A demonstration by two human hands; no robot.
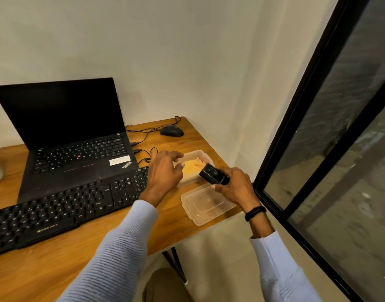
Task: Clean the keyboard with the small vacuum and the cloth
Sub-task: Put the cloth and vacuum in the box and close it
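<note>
Black plastic, likely light and rigid — the small vacuum (213, 175), gripped round its body by my right hand (236, 188); my left hand (163, 170), spread and empty, hovers over the soft yellow cloth (191, 166) in a tub (205, 155) just beside the keyboard (56, 214).

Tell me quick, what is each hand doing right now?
Left hand: open, fingers spread over the clear plastic tub edge.
Right hand: grips the small black handheld vacuum.

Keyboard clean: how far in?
Done: lid off the container, lying on the desk. In hand: right hand grips the small vacuum; left hand hovers open over the yellow cloth in the container. To do: vacuuming and wiping the keyboard; neither tool touches it.
</note>
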